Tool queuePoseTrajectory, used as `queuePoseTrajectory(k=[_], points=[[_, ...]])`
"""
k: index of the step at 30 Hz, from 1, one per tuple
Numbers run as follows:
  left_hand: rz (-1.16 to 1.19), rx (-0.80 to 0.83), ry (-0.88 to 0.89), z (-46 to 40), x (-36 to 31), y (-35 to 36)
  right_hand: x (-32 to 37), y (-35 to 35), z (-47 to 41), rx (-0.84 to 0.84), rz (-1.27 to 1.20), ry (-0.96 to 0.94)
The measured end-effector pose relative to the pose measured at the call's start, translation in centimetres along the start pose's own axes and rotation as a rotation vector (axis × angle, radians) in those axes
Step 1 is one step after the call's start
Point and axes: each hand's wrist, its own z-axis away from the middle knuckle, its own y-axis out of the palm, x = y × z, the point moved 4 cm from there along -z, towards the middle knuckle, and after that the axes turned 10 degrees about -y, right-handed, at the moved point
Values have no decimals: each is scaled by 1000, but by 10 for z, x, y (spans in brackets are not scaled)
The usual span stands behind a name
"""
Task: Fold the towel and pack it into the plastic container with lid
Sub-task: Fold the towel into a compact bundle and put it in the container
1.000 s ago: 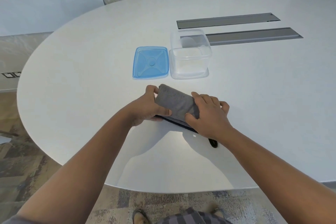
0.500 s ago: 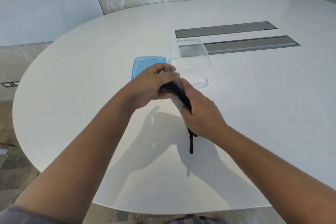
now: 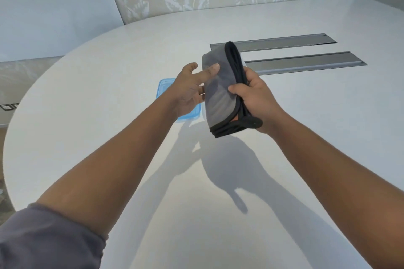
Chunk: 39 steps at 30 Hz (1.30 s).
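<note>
The folded grey towel (image 3: 220,91) with black edging stands on end in the air above the table. My right hand (image 3: 253,98) grips its right side, thumb across the front. My left hand (image 3: 190,91) rests flat against its left face, fingers spread, thumb on the cloth. The blue lid (image 3: 162,87) lies on the table under my left hand, mostly covered. The clear plastic container is hidden behind the towel and my hands.
The white oval table (image 3: 87,98) reaches far to the right. Two grey metal cable hatches (image 3: 306,62) are set into it behind the towel. A patterned wall stands beyond the table's far edge.
The towel has come up off the table and been turned upright, higher and farther from me. My left hand has loosened from a grip to a flat touch.
</note>
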Motion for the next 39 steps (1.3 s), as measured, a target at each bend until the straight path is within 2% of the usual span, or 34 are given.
queuePoseTrajectory(k=[3,9,13,20,23,29,33,39], points=[[68,34,0,-19,-6,9,-2,-3,-24,-10,-142,56],[226,58,-77,-56,-14,20,-11,-8,-68,-23,-192,94],[241,35,-57,-78,-27,24,-12,-12,-95,-51,-114,44],[182,-13,164,-115,-71,29,4,-24,-149,-78,46,-116],[135,-24,209,-126,-75,28,-3,-31,-163,-75,121,-117],[45,-81,190,-140,-53,20,-39,-37,-171,-53,212,-76],[-25,-122,175,-145,-45,13,-49,-37,-169,-30,379,-90],[-78,-166,117,-152,-40,14,-48,-35,-167,-38,875,-136]])
